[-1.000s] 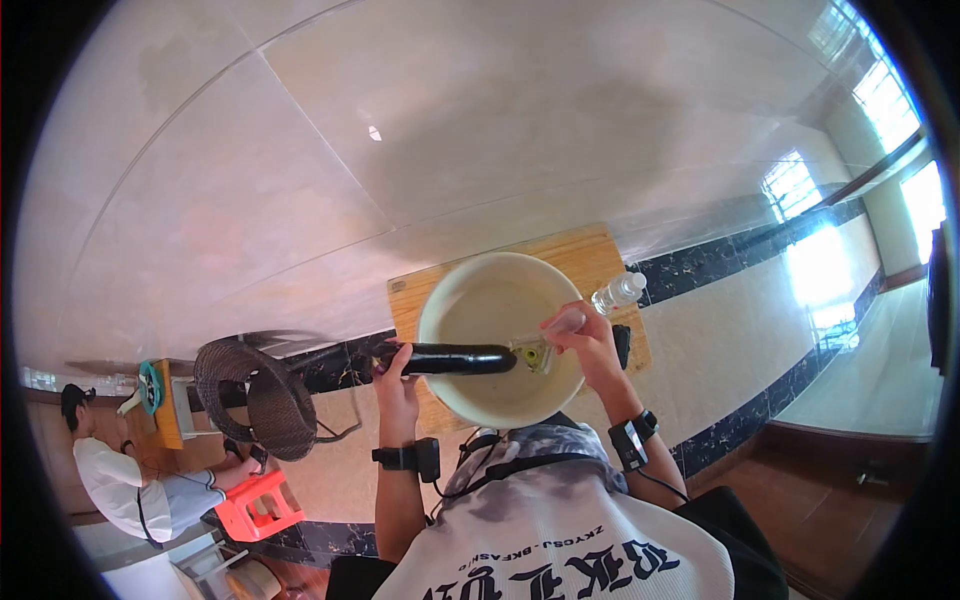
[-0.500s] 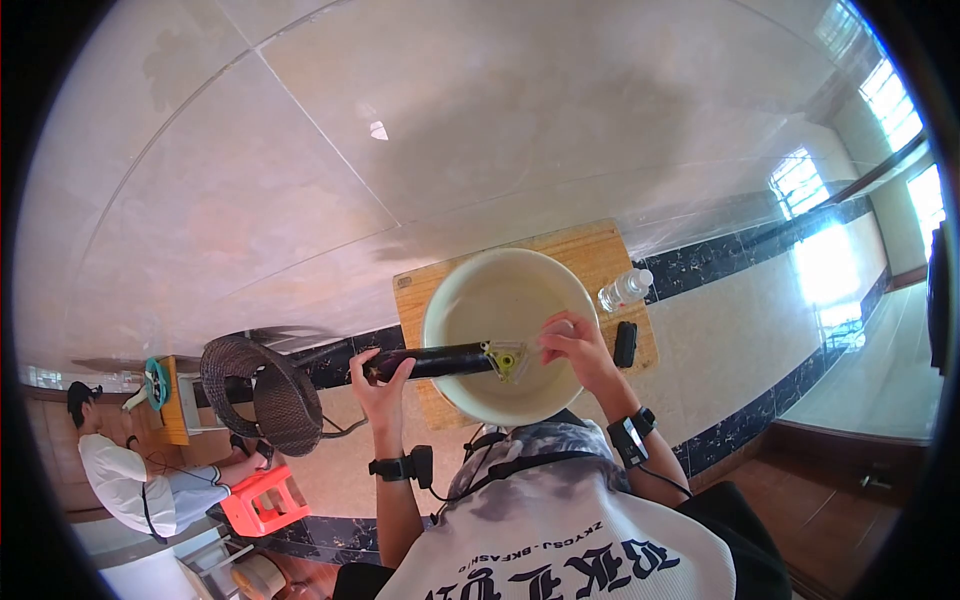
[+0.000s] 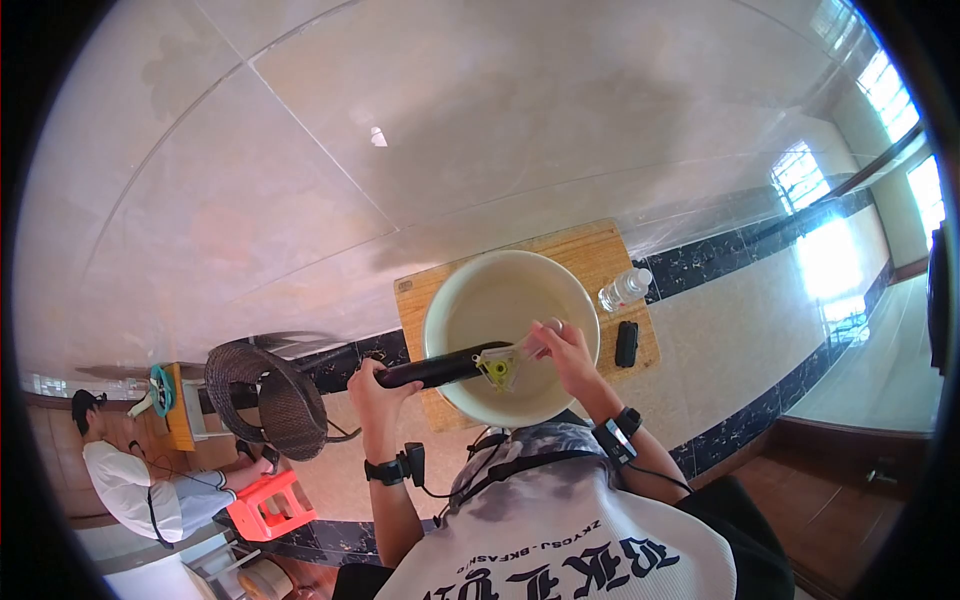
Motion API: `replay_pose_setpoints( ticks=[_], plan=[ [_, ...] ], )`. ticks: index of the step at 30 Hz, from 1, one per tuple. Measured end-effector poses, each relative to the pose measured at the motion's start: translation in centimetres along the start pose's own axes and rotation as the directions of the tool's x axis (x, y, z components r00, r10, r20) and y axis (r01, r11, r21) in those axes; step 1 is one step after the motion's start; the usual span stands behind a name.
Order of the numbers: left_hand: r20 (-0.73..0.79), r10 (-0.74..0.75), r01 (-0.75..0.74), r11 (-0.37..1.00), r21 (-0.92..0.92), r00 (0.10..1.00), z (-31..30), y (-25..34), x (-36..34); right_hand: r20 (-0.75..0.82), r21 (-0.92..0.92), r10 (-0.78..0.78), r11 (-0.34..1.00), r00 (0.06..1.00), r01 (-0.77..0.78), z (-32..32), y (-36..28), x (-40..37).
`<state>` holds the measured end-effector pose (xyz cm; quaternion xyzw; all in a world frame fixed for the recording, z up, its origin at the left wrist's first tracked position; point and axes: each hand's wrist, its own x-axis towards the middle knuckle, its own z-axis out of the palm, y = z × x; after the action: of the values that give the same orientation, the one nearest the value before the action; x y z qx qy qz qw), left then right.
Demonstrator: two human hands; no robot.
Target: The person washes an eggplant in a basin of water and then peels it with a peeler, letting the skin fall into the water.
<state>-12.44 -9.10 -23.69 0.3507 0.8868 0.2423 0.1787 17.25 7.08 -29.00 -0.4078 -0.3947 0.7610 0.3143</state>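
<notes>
My left hand grips the near end of a long dark eggplant and holds it across the rim of a big cream basin. My right hand holds a peeler with a pale handle and a yellow-green head pressed against the eggplant's far end, over the basin. The basin stands on a small wooden table.
A clear plastic bottle and a small black device lie on the table right of the basin. A dark wicker chair stands to the left. Farther left sit another person and an orange stool.
The eggplant has tilted and slid toward the left. My right hand with the peeler has shifted back along it, after reaching the far end half a second ago.
</notes>
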Motion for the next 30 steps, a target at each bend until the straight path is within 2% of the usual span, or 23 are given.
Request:
replay_pose_setpoints(
  ticks=[2,5,8,11,14,16,20,23,25,28,30],
  plan=[
    [-0.013,0.004,-0.003,0.997,0.08,1.0,-0.1,-0.1,-0.1,-0.015,0.07,0.0,0.998,1.0,0.001,0.6,-0.2,0.0],
    [0.068,0.004,-0.011,0.995,0.098,0.998,-0.6,0.4,-0.2,0.024,0.341,-0.004,0.94,1.0,-0.004,1.9,-1.5,0.0],
    [0.225,0.044,-0.096,0.969,0.228,0.973,-1.5,1.2,-0.5,0.013,0.398,-0.052,0.917,0.999,0.043,2.2,-1.4,0.4],
    [0.521,-0.046,-0.084,0.971,0.222,0.852,-0.4,0.4,0.5,0.04,0.384,-0.081,0.922,0.996,0.06,2.0,-1.4,0.8],
    [0.568,-0.078,-0.162,0.919,0.36,0.82,0.6,1.0,0.1,0.048,0.528,-0.083,0.848,0.995,0.045,2.0,-1.2,1.2],
    [0.616,-0.105,-0.213,0.882,0.421,0.781,0.9,1.8,0.0,0.041,0.546,-0.077,0.837,0.996,0.042,2.2,-1.5,1.1],
    [0.723,-0.221,-0.149,0.9,0.41,0.654,1.9,1.4,0.6,0.009,0.48,-0.048,0.876,0.999,0.038,2.5,-1.9,0.7],
    [0.773,-0.241,-0.125,0.916,0.38,0.587,2.3,1.5,0.8,-0.07,0.354,-0.088,0.929,0.994,0.107,2.8,-1.7,0.6],
    [0.789,-0.211,-0.101,0.94,0.325,0.577,2.4,0.8,1.0,-0.059,0.381,-0.093,0.918,0.994,0.108,2.6,-1.9,0.5],
    [0.834,-0.218,0.111,0.976,0.188,0.506,2.2,0.4,0.5,-0.042,0.505,-0.039,0.861,0.998,0.054,2.7,-2.7,0.1],
    [0.838,-0.154,0.136,0.986,0.097,0.523,2.0,0.8,-0.1,-0.017,0.607,-0.008,0.795,1.0,0.016,2.9,-3.0,0.0]
  ],
)
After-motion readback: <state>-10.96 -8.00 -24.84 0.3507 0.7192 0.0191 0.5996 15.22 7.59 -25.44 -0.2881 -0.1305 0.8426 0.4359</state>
